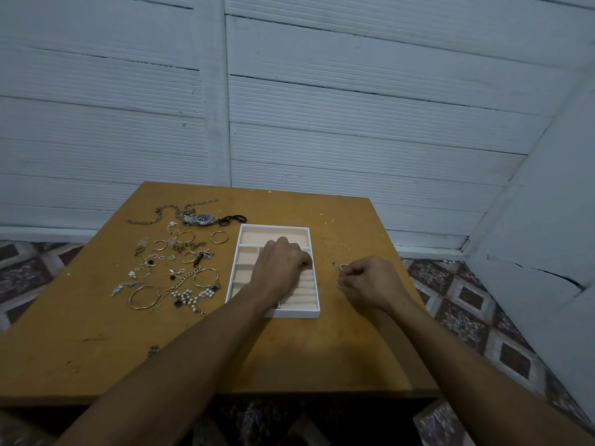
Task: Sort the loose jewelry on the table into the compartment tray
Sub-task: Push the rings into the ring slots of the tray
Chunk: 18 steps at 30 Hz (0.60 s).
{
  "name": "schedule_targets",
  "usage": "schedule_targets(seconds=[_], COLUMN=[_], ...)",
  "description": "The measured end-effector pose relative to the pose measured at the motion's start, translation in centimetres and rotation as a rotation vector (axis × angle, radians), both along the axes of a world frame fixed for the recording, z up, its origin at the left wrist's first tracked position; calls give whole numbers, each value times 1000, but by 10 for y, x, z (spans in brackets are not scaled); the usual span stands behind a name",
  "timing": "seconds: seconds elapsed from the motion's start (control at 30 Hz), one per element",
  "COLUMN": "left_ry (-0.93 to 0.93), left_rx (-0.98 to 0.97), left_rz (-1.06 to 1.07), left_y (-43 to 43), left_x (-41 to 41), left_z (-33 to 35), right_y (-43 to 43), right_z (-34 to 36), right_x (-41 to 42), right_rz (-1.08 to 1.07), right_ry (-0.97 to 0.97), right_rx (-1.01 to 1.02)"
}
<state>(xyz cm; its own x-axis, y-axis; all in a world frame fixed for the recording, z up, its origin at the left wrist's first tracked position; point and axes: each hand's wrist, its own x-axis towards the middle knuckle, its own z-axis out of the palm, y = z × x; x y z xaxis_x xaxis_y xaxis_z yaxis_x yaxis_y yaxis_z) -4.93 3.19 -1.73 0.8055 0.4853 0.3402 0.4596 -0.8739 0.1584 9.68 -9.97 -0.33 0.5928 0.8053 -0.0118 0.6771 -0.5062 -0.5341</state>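
Note:
A white compartment tray (244,228) with a peach lining lies mid-table. My left hand (280,263) rests over its middle, fingers curled down onto the ring-roll rows; what it holds is hidden. To the right of the tray, my right hand (370,281) pinches a thin ring (340,283) at the table surface. Several more thin rings (336,259) lie just beyond that hand. Left of the tray, loose jewelry is spread out: bangles (145,297), a pearl piece (188,298), chains (161,214) and a wristwatch (202,219).
The wooden table (96,342) stands against a white plank wall. Its near edge runs under my forearms. Patterned floor tiles (467,317) show on both sides. A black loop (233,218) lies beside the watch, near the tray's far left corner.

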Motion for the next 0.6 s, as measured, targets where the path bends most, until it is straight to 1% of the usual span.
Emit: schedule_targets(seconds=[0.6], left_ry=[107], left_rx=[102], left_rz=[-20], left_y=[-11], left_x=[-7], left_z=[7], right_y=[-1], right_z=[0], right_x=[0], right_rz=[-16], right_ry=[-22], right_rx=[27])
